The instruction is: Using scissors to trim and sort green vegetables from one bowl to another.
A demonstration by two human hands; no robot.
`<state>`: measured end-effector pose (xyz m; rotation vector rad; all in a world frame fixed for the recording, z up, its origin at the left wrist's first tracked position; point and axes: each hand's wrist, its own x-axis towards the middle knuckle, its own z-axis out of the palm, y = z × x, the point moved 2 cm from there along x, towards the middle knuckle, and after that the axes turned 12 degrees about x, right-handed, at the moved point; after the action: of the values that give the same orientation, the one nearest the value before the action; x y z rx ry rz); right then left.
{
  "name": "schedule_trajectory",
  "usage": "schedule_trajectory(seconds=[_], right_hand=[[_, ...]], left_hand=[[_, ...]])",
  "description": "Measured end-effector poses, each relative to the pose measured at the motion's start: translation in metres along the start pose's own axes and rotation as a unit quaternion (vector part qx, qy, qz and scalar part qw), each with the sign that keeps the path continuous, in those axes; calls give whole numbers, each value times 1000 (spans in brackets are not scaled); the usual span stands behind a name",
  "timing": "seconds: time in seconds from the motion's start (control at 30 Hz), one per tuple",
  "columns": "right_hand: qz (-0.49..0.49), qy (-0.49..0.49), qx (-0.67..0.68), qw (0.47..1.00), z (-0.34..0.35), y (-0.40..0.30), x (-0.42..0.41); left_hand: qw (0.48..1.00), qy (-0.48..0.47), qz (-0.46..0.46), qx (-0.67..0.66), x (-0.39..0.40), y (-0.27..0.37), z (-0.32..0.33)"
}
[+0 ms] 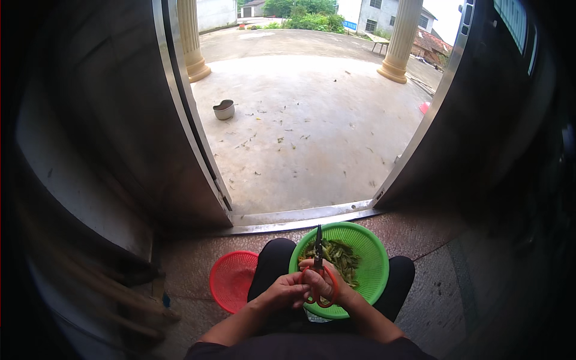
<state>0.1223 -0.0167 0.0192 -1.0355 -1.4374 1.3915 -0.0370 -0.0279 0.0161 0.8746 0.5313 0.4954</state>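
Observation:
My right hand (343,288) grips a pair of scissors (319,254) with orange-red handles, its thumb lying across the handle loops. The dark blades look closed and point away from me over a green plastic colander (381,274). Close against the left handle loop is my left hand (288,290), fingers bent together; whether anything small is pinched there is hidden. Below the scissors, green and yellowish plant pieces (345,261), perhaps pods or flower buds, lie in the colander, which rests between my knees.
A red plastic basket (231,281) stands on the speckled floor beside my left leg. Ahead, a metal door sill (297,219) crosses between two dark door leaves. Outside, a pot-like container (224,111) and scattered plant scraps (280,139) lie on concrete. Wooden legs (148,306) stand at left.

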Motion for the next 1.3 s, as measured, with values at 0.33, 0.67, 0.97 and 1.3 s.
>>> schedule_trajectory(seconds=[0.33,0.67,0.97,1.3], right_hand=[[199,-231,260,916,3,31,-8],[-192,235,-474,826,-96,-35,-8],[213,118,-85,966,-193,42,13],[218,180,-51,958,-203,56,34]], left_hand=[[991,119,50,-40,-69,-21,-73],[895,439,-25,-73,-140,-109,-231],[740,594,-288,129,-171,-271,-322],[788,462,302,271,-15,43,-124]])
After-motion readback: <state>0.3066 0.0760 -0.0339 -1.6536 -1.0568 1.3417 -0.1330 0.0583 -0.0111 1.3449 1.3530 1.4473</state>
